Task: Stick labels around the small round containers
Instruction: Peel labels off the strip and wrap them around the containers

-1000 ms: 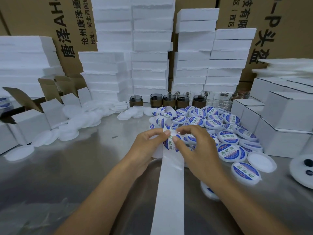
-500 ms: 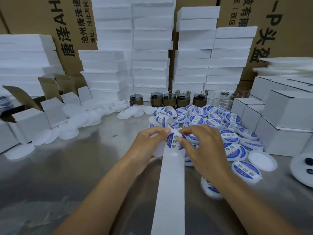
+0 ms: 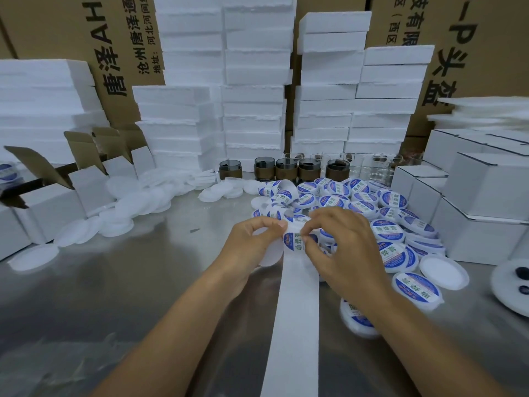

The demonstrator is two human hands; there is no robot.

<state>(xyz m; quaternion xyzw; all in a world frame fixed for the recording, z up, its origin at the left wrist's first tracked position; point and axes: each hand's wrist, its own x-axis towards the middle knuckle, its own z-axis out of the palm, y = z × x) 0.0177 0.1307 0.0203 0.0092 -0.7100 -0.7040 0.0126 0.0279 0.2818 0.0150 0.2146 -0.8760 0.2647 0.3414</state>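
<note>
A long white backing strip (image 3: 294,325) runs from the bottom edge up to my hands and curls on beyond them with round blue labels on it. My left hand (image 3: 252,245) pinches the strip's left edge and holds a plain white round lid (image 3: 272,253) under its fingers. My right hand (image 3: 343,247) pinches the right edge of a round blue and white label (image 3: 294,243) that lies on the strip. Several labelled round lids (image 3: 389,230) are piled right of my hands.
Plain white lids (image 3: 120,213) lie scattered at the left on the steel table (image 3: 114,296). Open white cartons (image 3: 48,204) stand at the left, closed ones (image 3: 486,196) at the right. Dark glass jars (image 3: 286,169) and foam block stacks (image 3: 254,90) line the back.
The label on the strip has come nearer along with both hands. My right fingers now pinch the label's right edge.
</note>
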